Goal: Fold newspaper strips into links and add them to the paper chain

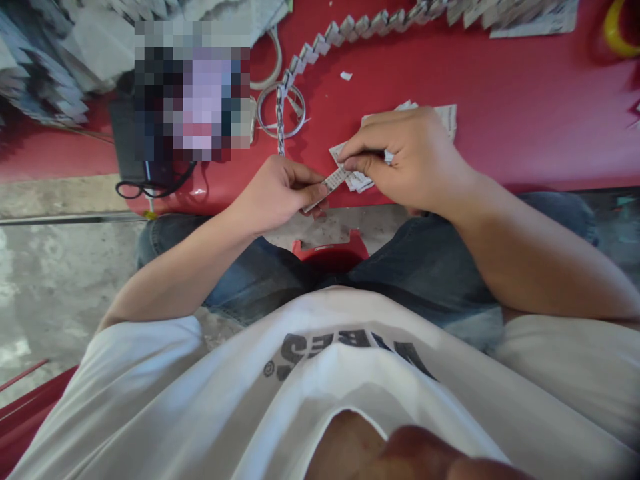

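Observation:
Between my two hands is a narrow strip of printed paper [335,179], held at a slant over the front edge of the red table [525,127]. My left hand [283,197] pinches its lower end between thumb and fingers. At the upper end, the thumb and forefinger of my right hand [405,150] close on the strip. Loose paper pieces [359,181] lie on the table beneath my right hand, which partly hides them. A zigzag chain of folded paper [345,32] runs from the top of the view down to just beyond my left hand.
Two tape rolls, one ring [303,119] under the chain and another ring [276,63] behind it, lie left of centre. A pixelated device stands at left, near a black cable [175,191]. Folded papers [45,87] fill the far left. A yellow ring [613,33] is at far right.

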`<state>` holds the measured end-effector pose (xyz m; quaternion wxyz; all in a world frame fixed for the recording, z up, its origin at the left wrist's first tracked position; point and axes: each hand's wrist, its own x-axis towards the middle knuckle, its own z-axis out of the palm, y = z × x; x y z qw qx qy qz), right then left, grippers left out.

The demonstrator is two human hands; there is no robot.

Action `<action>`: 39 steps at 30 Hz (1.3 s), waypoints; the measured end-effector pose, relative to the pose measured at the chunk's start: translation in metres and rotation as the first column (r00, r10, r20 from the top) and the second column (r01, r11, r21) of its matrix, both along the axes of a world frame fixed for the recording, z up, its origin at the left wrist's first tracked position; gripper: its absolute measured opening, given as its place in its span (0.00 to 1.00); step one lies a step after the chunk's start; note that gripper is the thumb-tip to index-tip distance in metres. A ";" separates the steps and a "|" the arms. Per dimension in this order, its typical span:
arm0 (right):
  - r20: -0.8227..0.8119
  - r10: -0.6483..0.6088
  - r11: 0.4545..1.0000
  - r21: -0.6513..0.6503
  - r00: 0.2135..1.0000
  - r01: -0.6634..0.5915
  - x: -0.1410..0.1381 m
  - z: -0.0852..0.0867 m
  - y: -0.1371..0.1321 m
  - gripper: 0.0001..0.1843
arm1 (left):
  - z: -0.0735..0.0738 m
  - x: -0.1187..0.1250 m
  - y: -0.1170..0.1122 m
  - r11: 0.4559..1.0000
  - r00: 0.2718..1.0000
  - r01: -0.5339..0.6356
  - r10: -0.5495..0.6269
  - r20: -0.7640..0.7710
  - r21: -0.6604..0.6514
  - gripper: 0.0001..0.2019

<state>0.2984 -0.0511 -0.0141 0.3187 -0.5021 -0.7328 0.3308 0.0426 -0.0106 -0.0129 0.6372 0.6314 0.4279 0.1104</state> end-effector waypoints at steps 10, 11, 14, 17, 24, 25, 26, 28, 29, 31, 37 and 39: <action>0.306 0.108 0.992 0.030 0.946 -0.123 -0.018 -0.011 -0.010 0.12 | -0.010 0.004 -0.012 0.936 0.989 0.047 0.006 -0.149 0.349 0.10; 0.369 0.113 0.989 0.043 0.922 -0.139 -0.020 -0.012 -0.010 0.12 | -0.010 0.004 -0.013 0.915 0.983 0.072 0.003 -0.186 0.397 0.09; 0.519 0.134 0.985 0.025 0.844 -0.172 -0.018 -0.008 -0.008 0.12 | -0.009 0.004 -0.014 0.844 0.957 0.145 0.014 -0.290 0.517 0.08; 0.588 0.129 0.988 -0.003 0.799 -0.158 -0.006 0.000 -0.001 0.12 | -0.005 0.003 -0.010 0.808 0.936 0.179 0.036 -0.350 0.561 0.09; 0.363 0.062 0.984 0.136 0.930 -0.119 0.037 0.005 0.018 0.06 | 0.001 -0.008 0.003 0.843 0.969 0.078 0.060 -0.238 0.532 0.16; 0.352 0.046 0.982 0.155 0.935 -0.107 0.039 0.007 0.018 0.05 | -0.001 -0.009 0.004 0.836 0.976 0.058 0.069 -0.209 0.546 0.16; 0.337 0.028 0.980 0.178 0.941 -0.093 0.039 0.008 0.017 0.04 | -0.003 -0.011 0.004 0.824 0.981 0.035 0.079 -0.176 0.566 0.16; 0.318 -0.008 0.978 0.200 0.948 -0.058 0.036 0.012 0.012 0.04 | -0.007 -0.013 0.005 0.790 0.990 -0.012 0.094 -0.103 0.613 0.16; 0.315 -0.023 0.977 0.207 0.949 -0.045 0.034 0.014 0.010 0.03 | -0.009 -0.014 0.005 0.772 0.993 -0.031 0.095 -0.068 0.635 0.16; 0.335 -0.030 0.974 0.220 0.942 -0.047 0.030 0.016 0.004 0.04 | -0.010 -0.016 0.006 0.730 0.996 -0.047 0.083 -0.019 0.682 0.16; 0.393 0.072 0.916 0.337 0.917 -0.216 0.015 0.006 -0.002 0.08 | -0.006 -0.016 0.007 0.540 1.000 0.002 -0.022 0.011 0.842 0.12; 0.425 0.062 0.888 0.390 0.903 -0.245 0.009 0.001 -0.004 0.07 | -0.006 -0.015 0.004 0.508 0.999 -0.005 -0.039 0.029 0.862 0.10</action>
